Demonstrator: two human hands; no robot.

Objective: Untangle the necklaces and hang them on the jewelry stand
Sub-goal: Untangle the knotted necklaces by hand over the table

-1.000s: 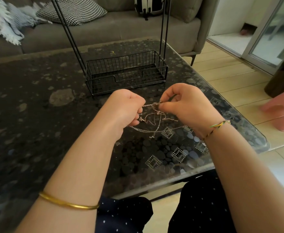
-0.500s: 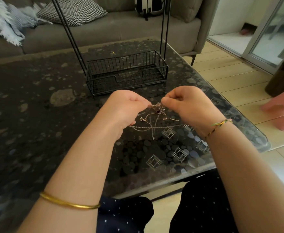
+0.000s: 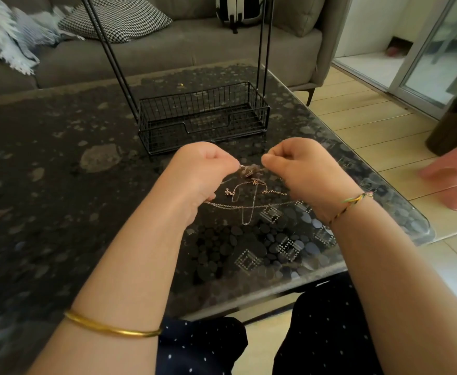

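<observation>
A knot of thin silver and gold necklaces (image 3: 250,190) hangs between my two hands just above the dark table. My left hand (image 3: 200,171) pinches the tangle from the left, fingers closed on the chains. My right hand (image 3: 300,169) pinches it from the right, thumb and forefinger tight on the same knot. Loose loops and a small pendant droop below, and one chain stretches sideways under both hands. The black wire jewelry stand (image 3: 203,117) sits behind the hands, with a basket base and two tall uprights running out of the top of the view; its hanging bar is hidden.
The dark speckled glass-topped table (image 3: 59,185) ends at a rounded corner on the right. A grey sofa (image 3: 167,50) with a checked cushion stands behind it. A pink stool (image 3: 454,177) stands on the wooden floor at the right. My knees show below the near edge.
My hands have drawn slightly apart and lifted a little, and the knot between them looks blurred from motion. The stand has not moved.
</observation>
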